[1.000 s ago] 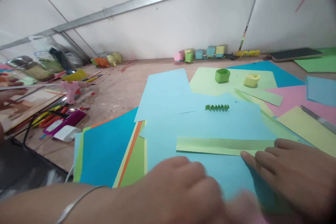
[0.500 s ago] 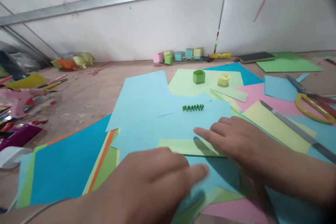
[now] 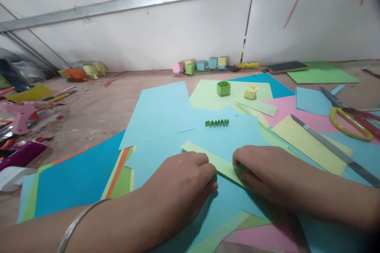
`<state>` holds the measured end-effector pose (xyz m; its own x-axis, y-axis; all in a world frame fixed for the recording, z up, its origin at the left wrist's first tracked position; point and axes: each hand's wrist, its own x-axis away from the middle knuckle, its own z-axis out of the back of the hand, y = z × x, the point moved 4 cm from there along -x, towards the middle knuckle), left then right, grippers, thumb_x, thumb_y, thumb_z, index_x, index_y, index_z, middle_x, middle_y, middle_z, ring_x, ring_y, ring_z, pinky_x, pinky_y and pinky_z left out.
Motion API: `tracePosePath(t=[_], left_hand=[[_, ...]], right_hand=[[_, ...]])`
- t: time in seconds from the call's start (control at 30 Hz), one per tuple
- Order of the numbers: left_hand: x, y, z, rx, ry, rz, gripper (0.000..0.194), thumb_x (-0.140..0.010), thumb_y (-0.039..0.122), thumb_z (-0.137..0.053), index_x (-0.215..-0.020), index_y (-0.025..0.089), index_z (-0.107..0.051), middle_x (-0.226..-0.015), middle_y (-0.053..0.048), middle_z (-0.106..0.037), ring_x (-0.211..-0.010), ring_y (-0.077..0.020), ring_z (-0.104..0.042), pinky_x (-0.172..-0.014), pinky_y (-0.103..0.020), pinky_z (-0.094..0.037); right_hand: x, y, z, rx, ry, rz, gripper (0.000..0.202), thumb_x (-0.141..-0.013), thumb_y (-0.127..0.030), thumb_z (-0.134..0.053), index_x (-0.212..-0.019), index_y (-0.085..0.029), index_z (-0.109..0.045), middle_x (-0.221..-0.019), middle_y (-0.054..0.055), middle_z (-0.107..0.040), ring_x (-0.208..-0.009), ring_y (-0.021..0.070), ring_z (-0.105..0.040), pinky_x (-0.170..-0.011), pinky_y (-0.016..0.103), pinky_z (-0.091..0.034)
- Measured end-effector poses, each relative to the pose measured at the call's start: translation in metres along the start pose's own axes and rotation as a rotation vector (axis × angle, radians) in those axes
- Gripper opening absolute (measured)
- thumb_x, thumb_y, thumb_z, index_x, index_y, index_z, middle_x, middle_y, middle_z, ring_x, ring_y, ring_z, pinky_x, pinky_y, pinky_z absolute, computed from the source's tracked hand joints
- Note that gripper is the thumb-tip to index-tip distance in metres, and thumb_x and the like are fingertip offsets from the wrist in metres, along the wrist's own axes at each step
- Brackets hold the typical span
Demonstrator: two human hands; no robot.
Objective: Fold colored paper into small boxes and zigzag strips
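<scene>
A light green paper strip (image 3: 224, 167) lies slantwise over pale blue paper in front of me. My left hand (image 3: 185, 187), a bangle on its wrist, has its fingers curled closed at the strip's near edge. Farther right along the strip, my right hand (image 3: 261, 172) is closed on it, its fingertips partly hidden beneath the hand. Beyond both hands rests a small green accordion-folded paper strip (image 3: 217, 123). A green paper ring (image 3: 223, 88) and a yellow folded paper piece (image 3: 250, 92) stand farther back.
To the right are a long blade (image 3: 329, 146), scissors (image 3: 350, 122) and a phone (image 3: 287, 67). Small paper cubes (image 3: 201, 65) line the wall. A pink glue gun (image 3: 22, 114) lies at left, near a purple object (image 3: 22, 156). Blue sheets (image 3: 77, 178) spread at left.
My left hand has moved up and away from me to the strip. My right index finger, stretched out before, is now curled in. The strip has turned from nearly level to slanted.
</scene>
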<state>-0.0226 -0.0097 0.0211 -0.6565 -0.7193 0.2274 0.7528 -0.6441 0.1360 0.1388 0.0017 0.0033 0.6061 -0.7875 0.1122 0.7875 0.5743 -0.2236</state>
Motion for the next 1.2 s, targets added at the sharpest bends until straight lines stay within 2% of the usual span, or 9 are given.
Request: tracePosePath(t=[0.2, 0.3, 0.43, 0.5, 0.67, 0.8, 0.9, 1.03, 1.2], left_hand=[[-0.009, -0.001, 0.006, 0.132, 0.197, -0.005, 0.009, -0.090, 0.021, -0.052, -0.090, 0.017, -0.061, -0.087, -0.006, -0.067, -0.078, -0.0204, -0.062, -0.070, -0.034, -0.050], [-0.018, -0.002, 0.009, 0.468, 0.232, 0.108, 0.011, -0.091, 0.029, -0.053, -0.090, 0.018, -0.052, -0.082, -0.002, -0.065, -0.072, -0.0166, -0.060, -0.061, -0.028, -0.049], [-0.024, -0.007, 0.016, 0.841, 0.210, 0.142, 0.006, -0.088, 0.022, -0.053, -0.087, 0.018, -0.048, -0.073, 0.001, -0.060, -0.063, -0.0120, -0.055, -0.055, -0.023, -0.045], [-0.023, -0.015, 0.024, 0.864, 0.137, 0.100, 0.004, -0.088, 0.020, -0.050, -0.086, 0.017, -0.053, -0.075, 0.001, -0.060, -0.064, -0.0116, -0.055, -0.057, -0.023, -0.045], [-0.027, -0.043, 0.039, 0.568, -0.222, -0.010, 0.029, -0.078, 0.019, -0.065, -0.106, 0.018, -0.060, -0.065, 0.007, -0.060, -0.057, -0.0107, -0.054, -0.051, -0.019, -0.039], [-0.036, -0.043, 0.038, 0.376, -0.367, -0.191, 0.021, -0.075, 0.012, -0.071, -0.093, 0.019, -0.064, -0.068, 0.006, -0.063, -0.060, -0.0103, -0.055, -0.053, -0.019, -0.038], [-0.035, -0.034, 0.031, 0.215, -0.253, -0.206, 0.021, -0.077, 0.010, -0.072, -0.094, 0.020, -0.065, -0.069, 0.006, -0.061, -0.061, -0.0111, -0.053, -0.054, -0.021, -0.035], [-0.018, -0.020, 0.027, -0.042, 0.217, -0.162, 0.006, -0.086, 0.017, -0.064, -0.091, 0.017, -0.061, -0.085, -0.002, -0.062, -0.079, -0.0189, -0.055, -0.066, -0.029, -0.038], [-0.008, -0.009, -0.001, -0.134, 0.228, -0.202, 0.025, -0.090, 0.034, -0.063, -0.071, 0.018, -0.056, -0.072, -0.002, -0.058, -0.066, -0.0186, -0.049, -0.055, -0.031, -0.034]], right_hand=[[-0.003, 0.002, 0.016, -0.282, 0.058, -0.157, 0.020, -0.074, -0.008, -0.054, -0.059, -0.019, -0.048, -0.057, -0.003, -0.052, -0.052, 0.0107, -0.043, -0.049, 0.024, -0.029], [-0.003, 0.004, 0.020, -0.620, 0.135, -0.238, 0.019, -0.079, -0.017, -0.054, -0.062, -0.020, -0.047, -0.054, -0.004, -0.055, -0.050, 0.0101, -0.047, -0.046, 0.021, -0.033], [0.000, -0.004, 0.017, -0.846, 0.088, -0.188, 0.023, -0.090, -0.025, -0.046, -0.067, -0.020, -0.049, -0.055, -0.003, -0.059, -0.050, 0.0106, -0.055, -0.047, 0.021, -0.040], [0.003, -0.005, 0.022, -0.680, 0.198, -0.096, 0.026, -0.092, -0.024, -0.044, -0.067, -0.020, -0.051, -0.054, -0.003, -0.056, -0.049, 0.0106, -0.053, -0.047, 0.023, -0.039], [0.018, -0.020, 0.042, 0.191, 0.765, 0.368, 0.022, -0.092, -0.008, -0.043, -0.090, -0.018, -0.063, -0.084, 0.006, -0.066, -0.068, 0.0162, -0.053, -0.060, 0.031, -0.035], [0.015, -0.027, 0.028, 0.397, 0.699, 0.508, 0.030, -0.090, -0.002, -0.042, -0.078, -0.018, -0.065, -0.075, 0.006, -0.061, -0.067, 0.0182, -0.046, -0.061, 0.035, -0.029], [0.011, -0.025, 0.016, 0.358, 0.614, 0.503, 0.034, -0.090, -0.003, -0.043, -0.065, -0.017, -0.062, -0.062, 0.005, -0.053, -0.062, 0.0182, -0.039, -0.060, 0.036, -0.025], [0.008, -0.022, 0.008, 0.335, 0.529, 0.459, 0.036, -0.089, -0.002, -0.044, -0.060, -0.017, -0.059, -0.059, 0.004, -0.049, -0.060, 0.0177, -0.035, -0.060, 0.035, -0.023], [0.009, -0.019, 0.009, 0.303, 0.470, 0.411, 0.033, -0.084, 0.003, -0.044, -0.061, -0.017, -0.056, -0.060, 0.004, -0.051, -0.060, 0.0175, -0.038, -0.060, 0.034, -0.025]])
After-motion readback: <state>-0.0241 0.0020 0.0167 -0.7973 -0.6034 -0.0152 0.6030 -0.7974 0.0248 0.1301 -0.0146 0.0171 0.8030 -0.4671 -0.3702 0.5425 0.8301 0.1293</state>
